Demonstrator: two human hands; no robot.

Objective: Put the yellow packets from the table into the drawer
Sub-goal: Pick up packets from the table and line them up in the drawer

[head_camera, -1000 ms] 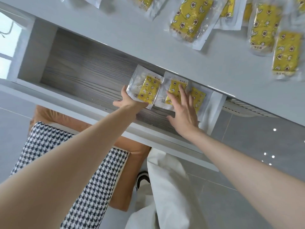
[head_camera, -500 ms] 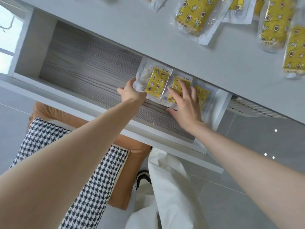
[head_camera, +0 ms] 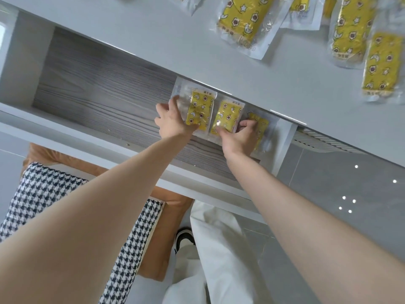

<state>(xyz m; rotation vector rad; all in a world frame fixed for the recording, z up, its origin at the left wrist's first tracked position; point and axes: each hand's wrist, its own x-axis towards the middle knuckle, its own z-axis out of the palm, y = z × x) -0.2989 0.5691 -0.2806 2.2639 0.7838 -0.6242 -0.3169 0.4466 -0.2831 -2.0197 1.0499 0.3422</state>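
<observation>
The drawer [head_camera: 98, 93] is standing pulled open, and three yellow packets are lying side by side at its right end, on its grey wood-grain floor. The left hand [head_camera: 173, 121] is gripping the first packet [head_camera: 198, 110], the one nearest the drawer's bare middle, with its thumb curling over the clear plastic edge; its other fingers are hiding under the packet. The right hand [head_camera: 238, 137] is pinching the middle packet [head_camera: 228, 116], thumb at the edge nearest the drawer's front and curled fingers at its far side. Those knuckles are covering much of the third packet [head_camera: 262, 126], which is sitting closest to the drawer's right wall and is showing only a yellow strip and some glare. The table [head_camera: 197, 51] is overhanging the drawer's back edge and hiding the tops of all three packets. More loose packets [head_camera: 245, 20] are lying on it beyond the drawer's right end, several cut off by the frame and blurred, so their count is hard to tell. In front of the drawer, a checked cushion [head_camera: 43, 194] and a white trouser leg [head_camera: 219, 249] are showing past the forearms.
</observation>
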